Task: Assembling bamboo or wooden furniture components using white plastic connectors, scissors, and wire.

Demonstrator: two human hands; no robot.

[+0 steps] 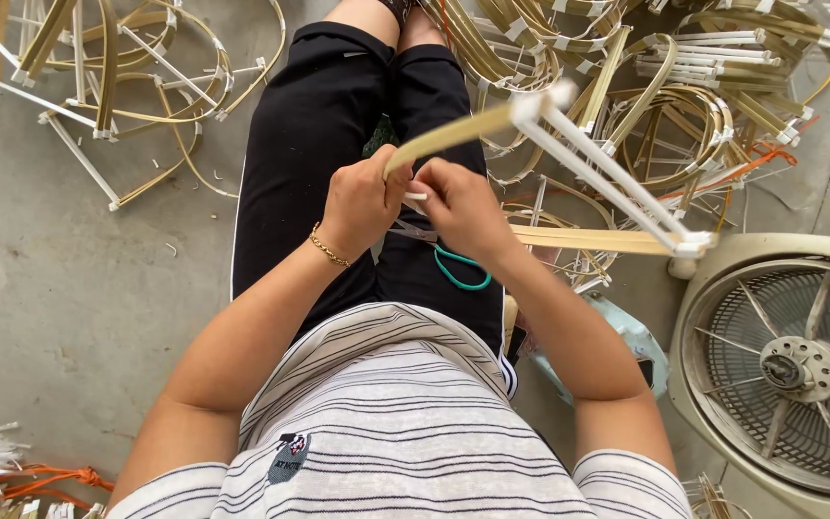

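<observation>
I sit on a concrete floor with my legs stretched out in black trousers. My left hand (359, 200) grips the near end of a bent bamboo strip frame (569, 144) made of a yellow strip and white sticks joined with white tape. My right hand (463, 207) pinches a small white piece, probably tape, against that same end. The frame sticks out up and to the right over my lap. Scissors with green handles (458, 267) lie on my right thigh, just under my right hand.
Piles of finished bamboo frames lie at the top left (108, 77) and top right (684, 86). A beige floor fan (790, 365) lies at the right. A pale blue stool (626, 336) is beside my right elbow. Orange string and white strips (12, 476) sit bottom left.
</observation>
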